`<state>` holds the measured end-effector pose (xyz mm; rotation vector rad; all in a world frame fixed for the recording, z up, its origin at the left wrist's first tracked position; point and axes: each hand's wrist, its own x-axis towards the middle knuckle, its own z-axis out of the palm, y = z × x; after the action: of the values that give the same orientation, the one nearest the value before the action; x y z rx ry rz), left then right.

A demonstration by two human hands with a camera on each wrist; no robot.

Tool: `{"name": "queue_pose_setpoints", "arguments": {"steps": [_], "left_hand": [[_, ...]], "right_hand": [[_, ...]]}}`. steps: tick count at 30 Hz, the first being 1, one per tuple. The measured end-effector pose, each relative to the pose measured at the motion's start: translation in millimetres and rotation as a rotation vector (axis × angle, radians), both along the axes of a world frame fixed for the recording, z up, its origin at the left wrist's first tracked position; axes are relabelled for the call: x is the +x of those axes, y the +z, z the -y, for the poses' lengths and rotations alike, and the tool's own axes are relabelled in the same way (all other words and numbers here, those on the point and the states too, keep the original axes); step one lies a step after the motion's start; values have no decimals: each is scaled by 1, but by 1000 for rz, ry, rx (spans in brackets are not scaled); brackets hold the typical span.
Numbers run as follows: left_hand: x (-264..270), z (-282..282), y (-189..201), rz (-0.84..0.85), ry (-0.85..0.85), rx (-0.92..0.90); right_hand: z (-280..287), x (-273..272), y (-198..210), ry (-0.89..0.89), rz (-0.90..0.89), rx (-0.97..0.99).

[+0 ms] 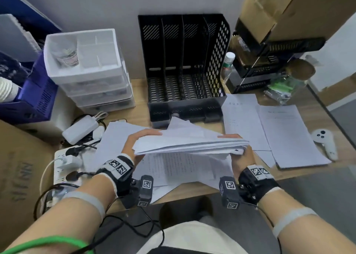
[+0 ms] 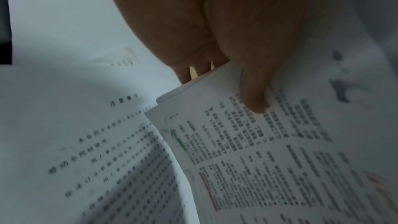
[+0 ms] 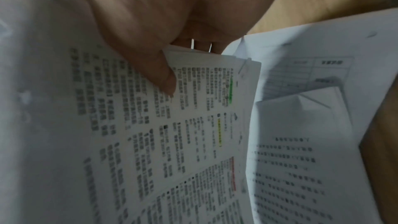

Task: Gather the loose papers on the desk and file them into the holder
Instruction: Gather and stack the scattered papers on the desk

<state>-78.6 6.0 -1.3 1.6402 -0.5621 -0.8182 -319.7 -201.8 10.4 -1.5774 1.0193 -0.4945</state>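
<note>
A thick stack of white printed papers (image 1: 189,142) is lifted a little above the desk, in front of the black file holder (image 1: 185,70). My left hand (image 1: 138,140) grips the stack's left end, fingers over the top. My right hand (image 1: 238,147) grips its right end. In the left wrist view my left hand (image 2: 226,57) pinches the stack (image 2: 269,151), thumb on the printed underside. The right wrist view shows my right hand (image 3: 155,40) holding the stack (image 3: 172,134) the same way. Loose sheets (image 1: 173,169) lie on the desk beneath, and two more sheets (image 1: 269,130) lie to the right.
White plastic drawers (image 1: 90,70) stand left of the holder, with a white adapter (image 1: 80,131) and power strip (image 1: 63,167) nearer me. A white controller (image 1: 325,143) lies at the far right. A bottle (image 1: 228,64) and stacked black trays (image 1: 269,64) stand right of the holder.
</note>
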Motion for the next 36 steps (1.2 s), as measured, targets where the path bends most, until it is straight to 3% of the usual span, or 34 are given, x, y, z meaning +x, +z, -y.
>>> {"name": "queue_pose_setpoints", "arguments": {"steps": [3,7,9,11,14,19,23,27,31,33,36], "left_hand": [[-4,8,-3,123,128,100],[-10,20,5,22,259,37],[-12,21,10,-1,252,-19],[-12,19,7,-57,227,-32],[-13,15,-4,-102,141,98],[-25,24,-15,73,-83,256],[-22,29,-16,167,-47,360],[-5,16,2,196,23,392],[13,-16,27,209,200,322],[21,-37,34,162,380,291],[33,-64,37,94,598,313]], "right_hand": [[-2,-1,8,-89,2,29],[-15,3,20,-36,124,11],[-16,4,20,-24,147,-19],[-17,4,19,13,56,-75],[-20,1,8,4,-29,-24],[-18,-3,-10,9,-215,170],[-5,5,-6,-36,-347,41],[4,23,7,-16,-202,20],[4,43,6,22,64,298],[4,47,-13,46,-149,320],[-1,42,-56,188,-751,177]]}}
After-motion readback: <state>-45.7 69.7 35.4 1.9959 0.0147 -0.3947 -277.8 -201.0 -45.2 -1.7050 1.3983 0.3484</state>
